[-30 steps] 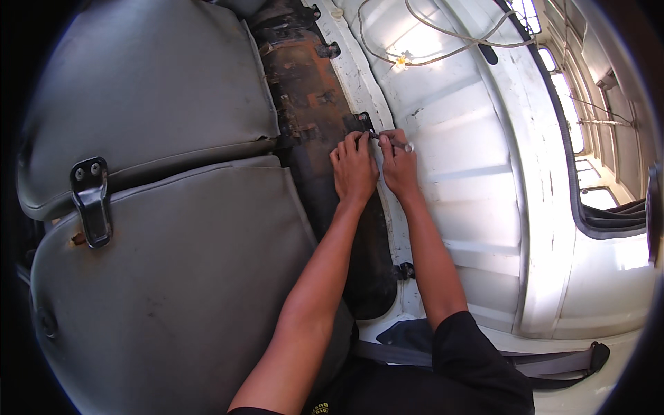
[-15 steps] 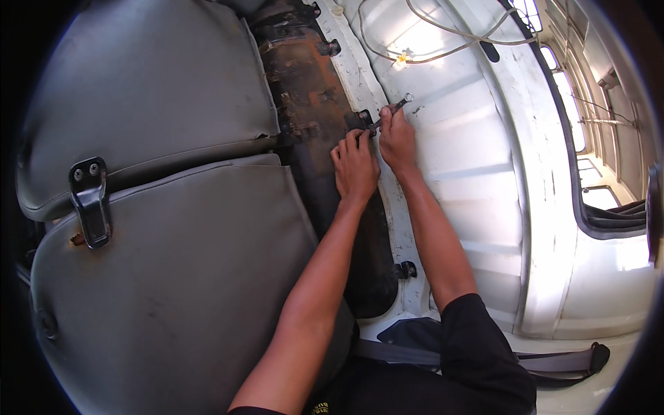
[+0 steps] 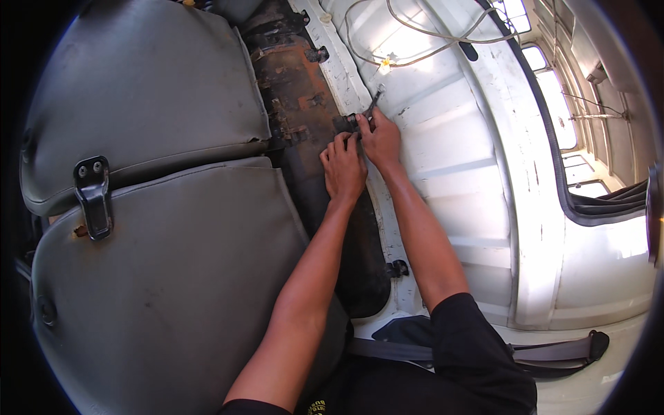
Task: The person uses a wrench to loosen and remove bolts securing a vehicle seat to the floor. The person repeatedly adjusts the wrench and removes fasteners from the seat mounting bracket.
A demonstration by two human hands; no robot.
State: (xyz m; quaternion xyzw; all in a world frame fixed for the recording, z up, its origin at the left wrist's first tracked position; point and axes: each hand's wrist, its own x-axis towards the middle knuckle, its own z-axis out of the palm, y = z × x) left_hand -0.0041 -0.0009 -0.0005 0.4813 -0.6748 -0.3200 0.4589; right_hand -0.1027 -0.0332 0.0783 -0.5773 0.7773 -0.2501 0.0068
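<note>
My right hand (image 3: pixel 382 142) is closed around a metal wrench (image 3: pixel 377 98), whose ring end sticks up past the fingers. The wrench's other end is hidden by my hands, close to a black bracket (image 3: pixel 346 123) on the edge of a rusty dark metal panel (image 3: pixel 294 86). My left hand (image 3: pixel 344 169) lies just left of the right one, fingers bent with the tips at that bracket. Whatever those fingertips pinch, if anything, is covered. A white painted metal strip (image 3: pixel 344 86) borders the panel on its right.
Two grey padded seats (image 3: pixel 187 242) fill the left side, one carrying a black metal bracket (image 3: pixel 93 197). White ribbed body metal (image 3: pixel 443 166) lies on the right, with a loose cable (image 3: pixel 429 57) across its top. A grey seat belt (image 3: pixel 553 353) runs along the lower right. More black clips (image 3: pixel 397 268) line the panel.
The wrench has turned in my right hand, its free end swinging left to point more upright. Both hands stay at the same bracket, while the whole view has shifted slightly.
</note>
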